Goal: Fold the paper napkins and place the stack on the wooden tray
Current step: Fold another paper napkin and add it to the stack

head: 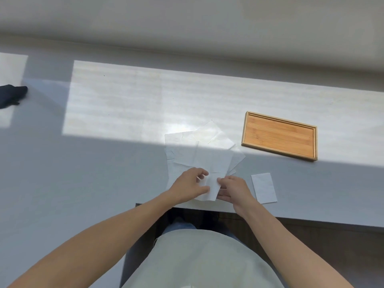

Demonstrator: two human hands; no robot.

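A loose pile of unfolded white paper napkins (203,148) lies on the table in front of me. The top napkin (212,163) has its near end lifted and partly folded. My left hand (191,185) pinches that near end from the left, and my right hand (233,189) pinches it from the right. One folded napkin (264,188) lies flat to the right of my right hand. The wooden tray (279,135) sits empty at the right, beyond the folded napkin.
The light grey table (114,159) has a sunlit band across its middle. A dark cloth-like object (11,95) lies at the far left. The table's near edge (301,218) runs just behind my wrists, and a wall rises at the back.
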